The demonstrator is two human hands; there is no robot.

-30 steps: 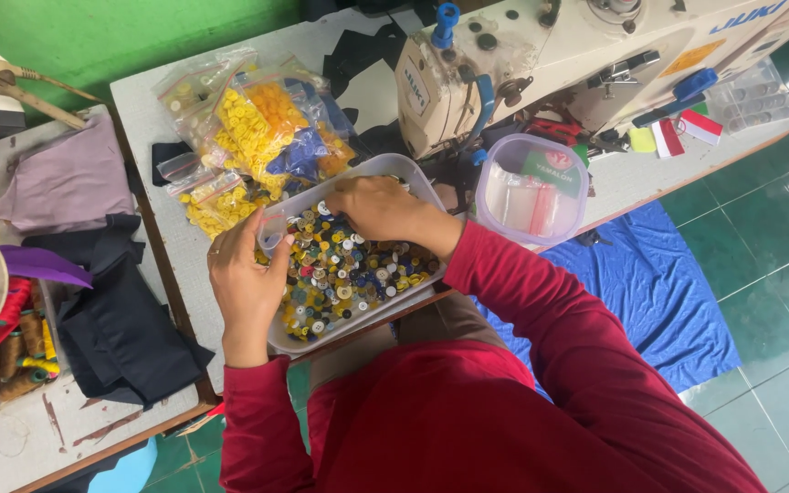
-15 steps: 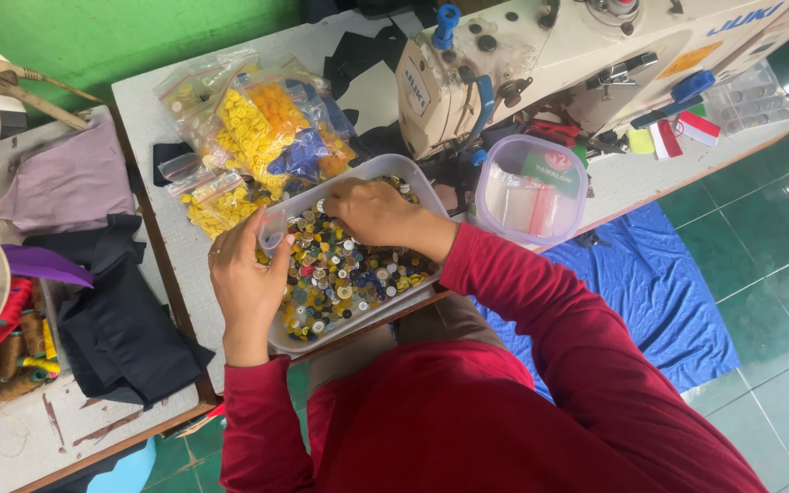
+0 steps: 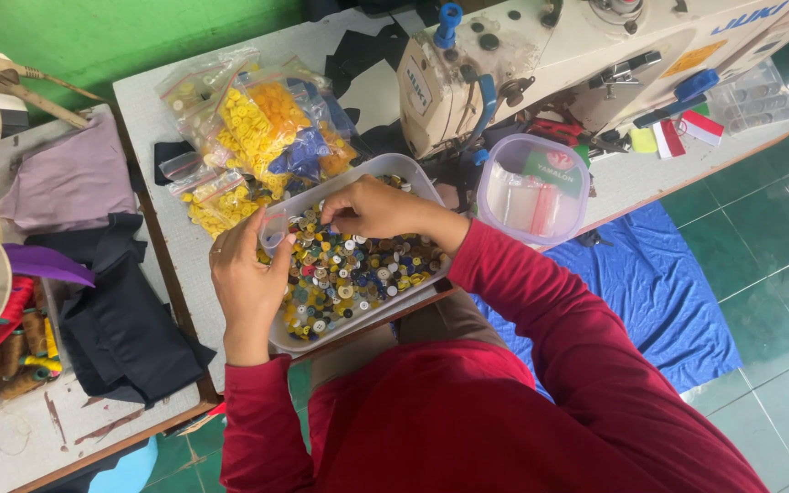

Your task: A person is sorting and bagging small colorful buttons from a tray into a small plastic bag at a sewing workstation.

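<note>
Centre of frame — tray of mixed buttons (image 3: 278, 340), long axis running lower left to upper right; left hand (image 3: 247, 278) pinching small clear bag (image 3: 272, 228) at tray's upper-left corner, right hand (image 3: 378, 206) pinching buttons just beside — nearer the heap.

Shallow white rectangular tray (image 3: 410, 170), set slightly askew at the near edge of the table, heaped with loose mixed buttons (image 3: 349, 278) in yellow, blue, white, black and red. Small clear plastic bag (image 3: 273, 230), mouth open, pinched upright over the tray's left end. Possibly a single button caught between fingertips above the heap, too small to confirm.
</note>
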